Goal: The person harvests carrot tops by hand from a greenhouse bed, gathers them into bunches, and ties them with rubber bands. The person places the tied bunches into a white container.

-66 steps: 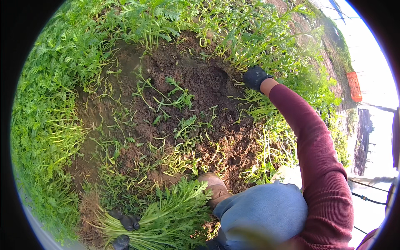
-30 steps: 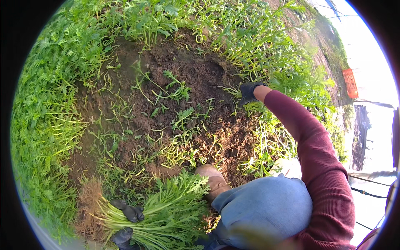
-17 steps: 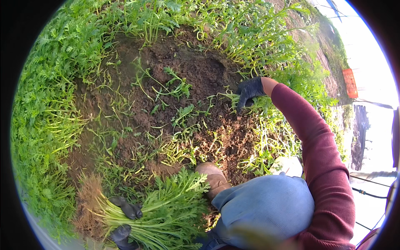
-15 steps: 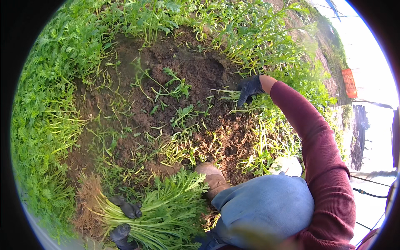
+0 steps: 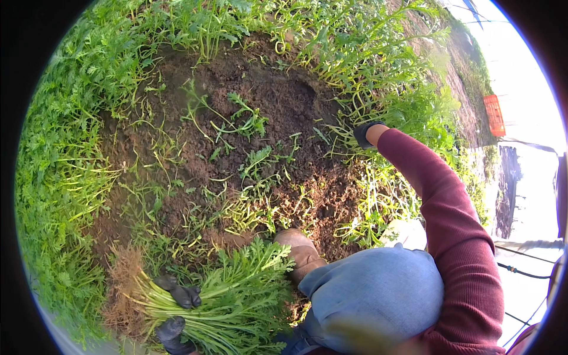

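Observation:
My left hand, in a dark glove, grips a thick bundle of pulled leafy green plants low at the left, their pale stems and brown roots pointing left. My right hand, also gloved, reaches out at the end of a maroon sleeve into the standing green plants at the right edge of the bare soil patch. Only the glove's cuff shows; its fingers are hidden among the stems. My knee in blue jeans and a brown boot sit below.
Dense green plants ring the dug brown soil, where loose sprigs lie scattered. An orange crate stands far off at the right beside a bright path.
My right hand has moved from the soil's edge up and right into the standing plants. The left hand keeps hold of the bundle, almost unmoved.

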Tool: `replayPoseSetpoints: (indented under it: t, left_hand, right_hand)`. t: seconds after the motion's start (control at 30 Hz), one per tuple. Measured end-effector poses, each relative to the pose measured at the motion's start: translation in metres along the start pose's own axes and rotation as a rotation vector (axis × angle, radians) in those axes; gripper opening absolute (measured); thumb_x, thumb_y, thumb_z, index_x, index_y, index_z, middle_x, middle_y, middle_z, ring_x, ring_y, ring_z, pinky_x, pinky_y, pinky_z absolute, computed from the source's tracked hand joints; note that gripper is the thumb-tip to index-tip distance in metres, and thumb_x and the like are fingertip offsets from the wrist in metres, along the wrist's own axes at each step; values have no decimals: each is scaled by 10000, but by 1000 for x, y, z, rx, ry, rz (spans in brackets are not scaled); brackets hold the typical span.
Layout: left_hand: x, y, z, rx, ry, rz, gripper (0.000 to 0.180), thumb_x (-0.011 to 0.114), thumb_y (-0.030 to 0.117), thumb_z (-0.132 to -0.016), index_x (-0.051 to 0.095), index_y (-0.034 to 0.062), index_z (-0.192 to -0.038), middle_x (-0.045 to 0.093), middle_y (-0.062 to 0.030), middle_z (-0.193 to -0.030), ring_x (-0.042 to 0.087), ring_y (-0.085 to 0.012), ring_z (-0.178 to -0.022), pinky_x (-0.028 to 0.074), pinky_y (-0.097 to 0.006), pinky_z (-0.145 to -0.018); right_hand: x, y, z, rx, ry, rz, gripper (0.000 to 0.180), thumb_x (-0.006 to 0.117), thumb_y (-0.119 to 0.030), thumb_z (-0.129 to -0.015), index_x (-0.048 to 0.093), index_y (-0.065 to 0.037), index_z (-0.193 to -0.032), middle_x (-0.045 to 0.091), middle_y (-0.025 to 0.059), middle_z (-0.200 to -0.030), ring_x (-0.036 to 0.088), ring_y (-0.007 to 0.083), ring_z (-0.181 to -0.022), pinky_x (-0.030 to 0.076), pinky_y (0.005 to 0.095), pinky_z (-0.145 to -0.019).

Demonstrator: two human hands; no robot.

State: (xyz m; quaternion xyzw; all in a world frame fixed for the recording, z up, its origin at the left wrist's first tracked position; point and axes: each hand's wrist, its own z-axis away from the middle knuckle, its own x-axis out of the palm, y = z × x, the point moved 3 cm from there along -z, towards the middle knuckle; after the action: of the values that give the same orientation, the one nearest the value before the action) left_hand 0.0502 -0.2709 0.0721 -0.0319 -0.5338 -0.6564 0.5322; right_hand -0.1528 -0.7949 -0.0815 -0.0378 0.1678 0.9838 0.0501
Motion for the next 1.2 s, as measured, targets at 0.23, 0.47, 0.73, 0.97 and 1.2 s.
replayPoseSetpoints:
  t: [0.23,0.47,0.73,0.97,1.2]
  left_hand:
    - [-14,0,5,1,-12,-18,709,746,177,-616,364,77,-1204,506,-19,-797,468,-170,-743,353,-323,-768]
    - [-16,3,15,19,25,2,719,740,162,-613,358,82,-1216,504,-34,-781,476,-188,-731,368,-331,-785]
    - [-24,10,34,-42,41,24,714,735,147,-609,358,84,-1212,504,-43,-775,494,-209,-736,387,-360,-829]
    - [-38,6,35,-104,-143,156,653,749,167,-608,383,86,-1144,512,-37,-766,507,-216,-737,406,-380,-815]
    - [-71,-12,33,-152,-311,197,582,696,166,-742,381,-5,-1201,580,-130,-912,560,-267,-900,432,-443,-854]
  right_hand:
    - [30,6,-18,38,30,-90,320,569,-196,-769,625,-54,-1051,633,133,-1057,624,280,-940,506,392,-758]
    - [33,-6,-11,87,212,-254,297,537,-182,-784,633,-40,-1027,639,154,-1042,626,281,-943,504,405,-763]
    - [-19,-82,52,107,327,-115,293,525,-187,-792,654,-50,-1016,638,179,-1026,627,322,-937,504,431,-781]
    - [-63,-100,96,-76,483,-489,336,656,-267,-788,597,-6,-992,647,166,-922,622,270,-791,491,373,-733]
    - [-97,-163,195,-710,470,-1363,311,696,-305,-794,638,-32,-933,652,29,-743,575,95,-670,449,265,-626]
